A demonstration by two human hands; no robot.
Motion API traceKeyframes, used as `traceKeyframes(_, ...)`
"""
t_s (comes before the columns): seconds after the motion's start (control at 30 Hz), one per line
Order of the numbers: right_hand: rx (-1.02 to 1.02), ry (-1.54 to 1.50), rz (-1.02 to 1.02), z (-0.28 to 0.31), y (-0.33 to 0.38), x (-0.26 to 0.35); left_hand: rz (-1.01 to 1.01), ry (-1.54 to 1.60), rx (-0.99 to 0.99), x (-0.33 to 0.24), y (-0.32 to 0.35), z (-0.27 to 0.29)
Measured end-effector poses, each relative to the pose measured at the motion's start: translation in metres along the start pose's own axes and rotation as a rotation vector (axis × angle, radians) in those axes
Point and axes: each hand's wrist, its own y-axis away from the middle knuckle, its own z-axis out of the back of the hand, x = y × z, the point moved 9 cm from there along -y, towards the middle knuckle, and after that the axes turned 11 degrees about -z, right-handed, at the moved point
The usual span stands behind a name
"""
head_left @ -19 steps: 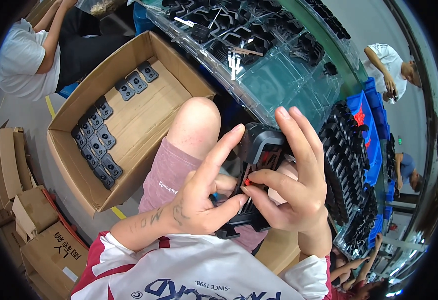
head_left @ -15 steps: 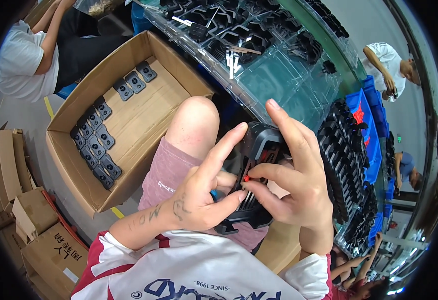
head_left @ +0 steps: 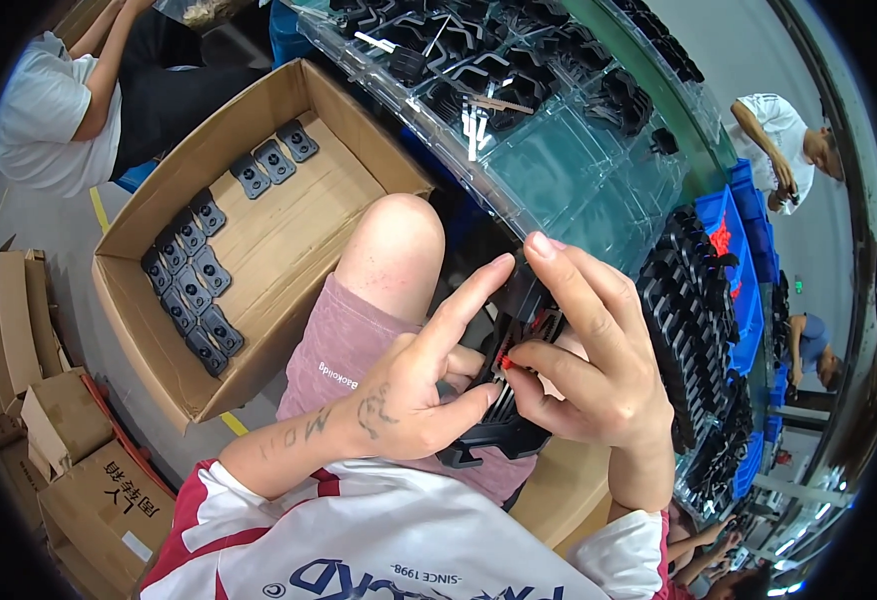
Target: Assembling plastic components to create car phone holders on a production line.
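A black molded plastic part [head_left: 499,434] with slots rests over my lap, between my two hands. My left hand [head_left: 429,385] grips its left side, with the thumb on the slotted face and the index finger reaching to the far end. My right hand [head_left: 604,375] pinches a small red piece [head_left: 506,363] between thumb and index finger, against the part's slotted middle. Its other fingers stretch toward the far end. Fingers cover much of the part, and most of the red piece is hidden.
An open cardboard box [head_left: 289,250] at the left holds several flat black pieces [head_left: 196,285]. Ahead, a clear-covered green table [head_left: 549,165] carries black parts. Stacked black parts [head_left: 689,320] and a blue bin [head_left: 744,290] with red pieces stand right. Other people sit nearby.
The black part has tipped, so its far end shows a different face and sits slightly lower. Both hands shift slightly with it; the right hand keeps its pinch on the red piece.
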Motion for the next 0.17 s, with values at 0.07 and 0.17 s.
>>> traceKeyframes(0.07, -0.010, -0.003, -0.006, 0.0004, 0.0004, 0.0004, -0.003, 0.005, -0.003, -0.0003, 0.0002, 0.0002)
traceKeyframes(0.17, -0.041, -0.013, -0.026, 0.0018, 0.0007, -0.0003, -0.010, 0.022, -0.011, -0.0006, 0.0002, 0.0004)
